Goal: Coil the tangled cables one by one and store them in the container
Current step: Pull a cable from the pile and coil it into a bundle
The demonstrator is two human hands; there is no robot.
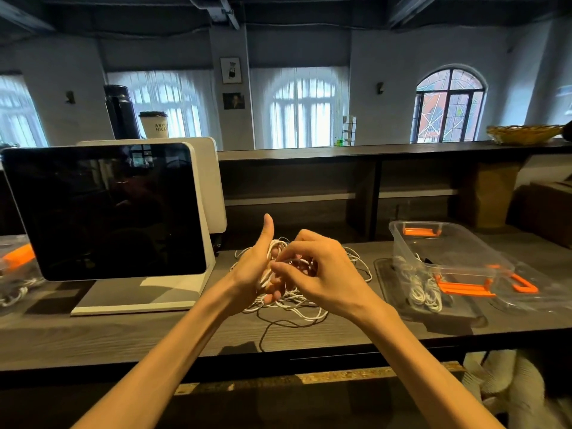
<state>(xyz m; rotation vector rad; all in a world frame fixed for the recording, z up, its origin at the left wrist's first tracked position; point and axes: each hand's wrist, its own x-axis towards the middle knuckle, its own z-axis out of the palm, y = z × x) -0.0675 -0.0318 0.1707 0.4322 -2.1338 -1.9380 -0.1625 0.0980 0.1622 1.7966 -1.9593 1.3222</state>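
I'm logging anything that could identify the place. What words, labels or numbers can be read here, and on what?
"ANY..." above "NICE": paper cup behind the screen, both words cut off by the cup's curve.
Framed pictures on the wall: no readable text.
Plastic container, screen: no text visible.

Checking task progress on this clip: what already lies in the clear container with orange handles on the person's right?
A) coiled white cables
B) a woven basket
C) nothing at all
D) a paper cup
A: coiled white cables lie on the floor of the clear container, while the left hand and right hand work the tangled cables on the table.
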